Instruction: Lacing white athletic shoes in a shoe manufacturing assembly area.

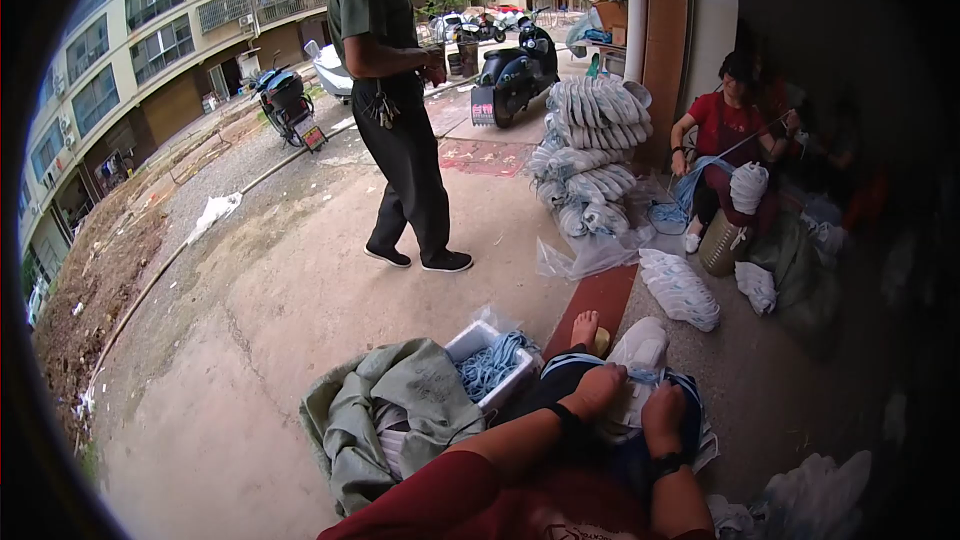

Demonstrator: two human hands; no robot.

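Observation:
On my lap lies a white piece shaped like a shoe upper (640, 342), with more white material below it. Across it runs a light blue lace (645, 377). My left hand (598, 390) is closed on the lace from the left, knuckles up. Opposite it, my right hand (662, 415) is closed at the lace's other side; its fingertips are partly hidden. More blue lacing lies over my dark-clad knees. Left of my legs, a white foam box (512, 380) holds a tangle of blue laces (490, 365).
A grey-green sack (400, 400) sits beside the box. Tall stacks of white uppers (595, 145) stand ahead, with another bundle (680, 288) nearer. A seated person in red (730, 125) handles blue laces at right. Someone in dark clothes (405, 130) stands ahead; scooters (515, 75) are parked beyond.

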